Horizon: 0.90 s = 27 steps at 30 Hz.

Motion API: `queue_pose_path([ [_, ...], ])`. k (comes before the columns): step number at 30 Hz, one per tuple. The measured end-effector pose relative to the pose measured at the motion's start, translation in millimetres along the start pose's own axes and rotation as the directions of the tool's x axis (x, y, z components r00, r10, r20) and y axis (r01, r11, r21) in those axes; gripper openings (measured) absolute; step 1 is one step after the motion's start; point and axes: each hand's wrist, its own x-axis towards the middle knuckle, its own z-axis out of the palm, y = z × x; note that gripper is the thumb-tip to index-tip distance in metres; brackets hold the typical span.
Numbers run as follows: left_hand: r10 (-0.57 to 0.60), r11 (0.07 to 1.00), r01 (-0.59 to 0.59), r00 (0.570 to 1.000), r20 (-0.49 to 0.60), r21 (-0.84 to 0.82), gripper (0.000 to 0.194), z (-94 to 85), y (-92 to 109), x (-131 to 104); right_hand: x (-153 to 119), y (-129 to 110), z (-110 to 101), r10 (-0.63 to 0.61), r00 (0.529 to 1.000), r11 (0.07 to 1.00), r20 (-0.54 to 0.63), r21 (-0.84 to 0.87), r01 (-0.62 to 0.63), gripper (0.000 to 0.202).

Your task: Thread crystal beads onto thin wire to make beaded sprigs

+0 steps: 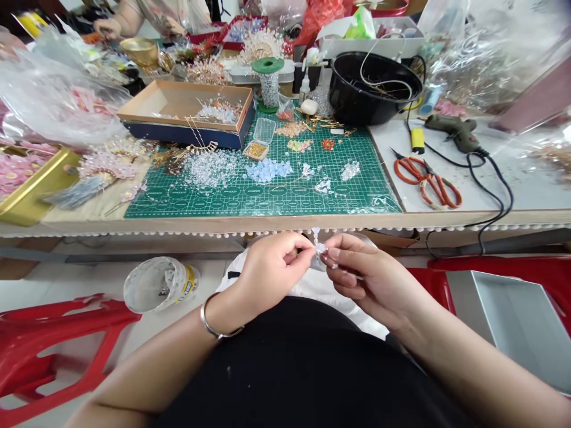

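Observation:
Between my two hands, just below the table's front edge, is a small beaded sprig (320,248) with pale, clear beads and flower-like tips. My left hand (276,264) pinches it from the left with thumb and forefinger. From the right, my right hand (363,270) grips it between thumb and fingers, the other fingers curled beneath. On the green cutting mat (214,205) beyond lie pale blue petals (267,170), a heap of clear beads (209,169) and small finished-looking bead clusters (323,186). What the fingertips cover is hidden.
Orange-handled pliers (439,187), scissors (408,167) and a glue gun (459,132) with cables lie at right. Behind the mat stand a shallow box (178,116), a wire spool (269,83) and a black bowl (375,110). Below are a white bucket (147,288) and red stools (66,345). A co-worker's hand (107,28) shows at upper left.

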Motion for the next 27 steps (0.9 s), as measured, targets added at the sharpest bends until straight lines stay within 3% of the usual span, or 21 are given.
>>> queue_pose_path([
  [2, -0.145, 0.962, 0.154, 0.988, 0.057, -0.226, 0.013, -1.3, 1, 2, -3, 0, 3, -0.059, 0.998, 0.994, -0.027, -0.091, 0.056, 0.007],
  [4, -0.188, 0.930, 0.205, 0.978, 0.085, -0.306, 0.014, -1.8, 2, 3, -5, -2, 4, -0.086, 0.996, 0.971, -0.032, -0.225, 0.077, 0.007],
  [8, -0.098, 0.986, 0.102, 0.995, 0.032, -0.134, 0.011, -1.0, 6, 1, -5, -10, -1, -0.119, 0.993, 0.871, 0.004, -0.479, 0.106, 0.013],
  [10, -0.035, 0.999, 0.037, 0.999, 0.033, -0.033, 0.013, -0.7, 8, 0, -6, -14, -3, -0.188, 0.982, 0.740, -0.003, -0.658, 0.140, 0.014],
  [14, -0.019, 0.998, 0.017, 0.999, 0.033, 0.065, 0.013, -1.1, 9, 1, -10, -19, -2, -0.322, 0.944, 0.283, 0.070, -0.944, 0.167, 0.015],
  [17, 0.014, 0.991, -0.020, 0.999, 0.046, 0.129, 0.011, -1.1, 8, 0, -12, -19, 5, -0.326, 0.936, 0.117, 0.133, -0.977, 0.179, 0.018],
  [21, 0.092, 0.975, -0.100, 0.995, 0.046, 0.199, 0.009, 0.2, 7, -1, -11, -15, 9, -0.341, 0.930, 0.089, 0.136, -0.980, 0.176, 0.018],
  [27, 0.036, 0.992, -0.040, 0.999, 0.036, 0.117, 0.012, 1.7, 11, -2, -12, -4, 3, -0.396, 0.910, 0.076, 0.123, -0.983, 0.166, 0.005],
])
